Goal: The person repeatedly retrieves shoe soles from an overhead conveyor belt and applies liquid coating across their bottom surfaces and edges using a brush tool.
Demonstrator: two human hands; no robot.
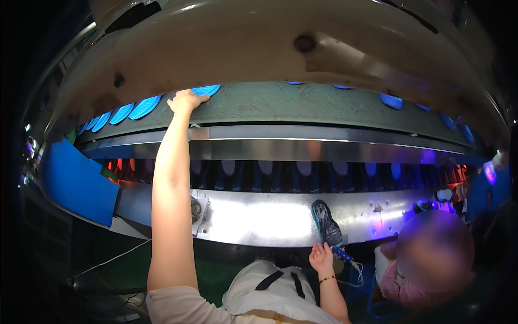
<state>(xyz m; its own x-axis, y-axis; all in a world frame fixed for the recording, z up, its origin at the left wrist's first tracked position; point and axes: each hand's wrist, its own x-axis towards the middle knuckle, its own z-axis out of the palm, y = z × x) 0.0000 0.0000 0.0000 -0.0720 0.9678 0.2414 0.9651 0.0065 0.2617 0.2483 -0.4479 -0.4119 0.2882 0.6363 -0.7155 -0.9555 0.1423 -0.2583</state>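
Factory floor, looks like shoemaking line. Signs: grey conveyor belt (302, 105) across upper frame, blue sole-shaped pieces (144, 107) spaced along it; large beige machine housing (216, 43) overhead. Below belt, long metal rail (302, 135), then row of dark shoe-like shapes (270, 178). Steel work ledge (259, 218) at mid-frame, dark shoe-shaped piece (327, 224) on it. Co-worker (413, 286) at same ledge, lower right. Violet lamp (490, 171), far right.

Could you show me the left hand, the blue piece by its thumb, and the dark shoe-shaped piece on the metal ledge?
Left hand (186, 100): head view, back of the hand.
Blue piece (209, 89): head view, its visible near part.
Dark shoe-shaped piece (327, 223): head view, middle of its upper face.
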